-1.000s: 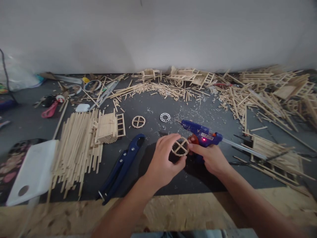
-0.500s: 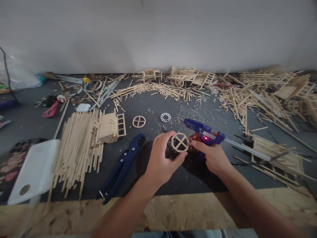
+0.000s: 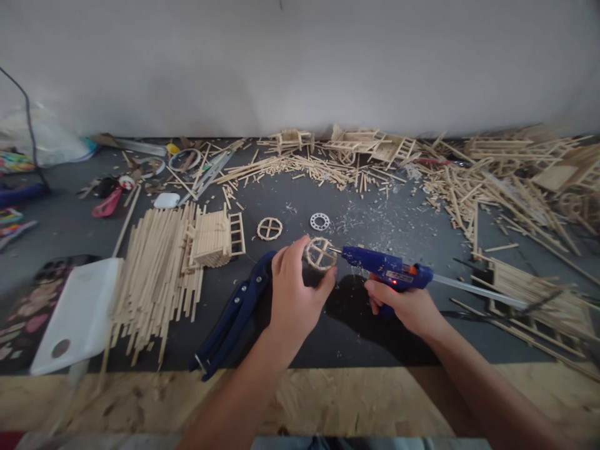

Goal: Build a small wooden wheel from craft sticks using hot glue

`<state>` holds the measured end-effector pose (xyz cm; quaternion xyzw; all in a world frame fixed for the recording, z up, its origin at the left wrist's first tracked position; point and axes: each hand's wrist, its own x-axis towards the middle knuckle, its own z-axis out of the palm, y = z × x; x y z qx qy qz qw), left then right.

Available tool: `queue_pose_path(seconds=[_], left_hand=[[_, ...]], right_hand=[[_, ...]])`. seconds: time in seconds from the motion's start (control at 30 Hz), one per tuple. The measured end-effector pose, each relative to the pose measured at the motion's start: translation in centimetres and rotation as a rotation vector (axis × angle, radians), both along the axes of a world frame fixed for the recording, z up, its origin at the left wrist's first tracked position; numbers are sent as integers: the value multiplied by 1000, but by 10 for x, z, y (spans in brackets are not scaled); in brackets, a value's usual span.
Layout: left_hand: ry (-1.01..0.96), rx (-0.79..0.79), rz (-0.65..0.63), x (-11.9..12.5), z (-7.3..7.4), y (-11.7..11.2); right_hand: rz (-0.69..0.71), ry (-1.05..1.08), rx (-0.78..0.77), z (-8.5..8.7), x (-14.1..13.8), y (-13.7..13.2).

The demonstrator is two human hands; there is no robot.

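Observation:
My left hand (image 3: 297, 290) pinches a small wooden wheel (image 3: 320, 254) with crossed spokes between thumb and fingers, held up above the dark work surface. My right hand (image 3: 407, 305) is wrapped round the handle of a blue hot glue gun (image 3: 387, 265) with a red light lit. Its metal nozzle points left and is at the right side of the wheel's rim; whether it touches cannot be made out. A clear glue stick (image 3: 478, 291) sticks out of the gun's back. A second spoked wheel (image 3: 270, 229) and a white ring with holes (image 3: 319, 221) lie just beyond my hands.
Blue-handled cutters (image 3: 234, 315) lie left of my left hand. Further left are a bundle of thin sticks (image 3: 150, 275), a small stick-built cart body (image 3: 212, 234) and a white board (image 3: 77, 312). Cut sticks (image 3: 323, 170) and stick models line the back and right.
My right hand has pulled the glue gun back and levelled it, its nozzle now at the wheel's rim. My left hand has shifted slightly left and turned the wheel.

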<state>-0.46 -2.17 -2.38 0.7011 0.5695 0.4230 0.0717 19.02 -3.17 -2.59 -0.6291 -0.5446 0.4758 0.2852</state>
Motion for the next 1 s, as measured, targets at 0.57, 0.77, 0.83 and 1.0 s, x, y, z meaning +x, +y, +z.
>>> queue_pose_path(seconds=[0.57,0.77,0.83,1.0], left_hand=[[-21,13,-18,0,-1,0],[-24,12,-8,-1,-1,0],[-25,14,-5,-1,-1,0],[-11,18,-3,0,0,0]], right_hand=[[71,-61,-85,2,1,0],[36,-86,-97,8,-2,-2],[46,-98,-102,8,-2,-2],[36,-78,-87,7,-2,-2]])
